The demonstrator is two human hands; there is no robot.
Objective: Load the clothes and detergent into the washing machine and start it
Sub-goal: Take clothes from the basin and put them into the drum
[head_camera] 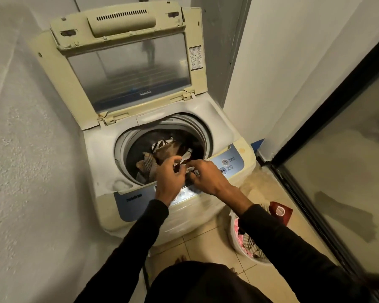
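Note:
A cream top-loading washing machine (223,136) stands with its lid (127,68) raised. Mixed brown, striped and checked clothes (162,152) lie in the drum. Both my hands are together over the drum's front rim, above the blue control panel (232,160). My left hand (169,180) and my right hand (208,176) pinch a small detergent sachet (189,169) between them; most of it is hidden by my fingers.
A white laundry basket (247,254) with pink and checked clothes stands on the tiled floor at the right, a dark red pouch (280,212) leaning at its top. A wall runs along the left. A black-framed glass door (315,149) is at the right.

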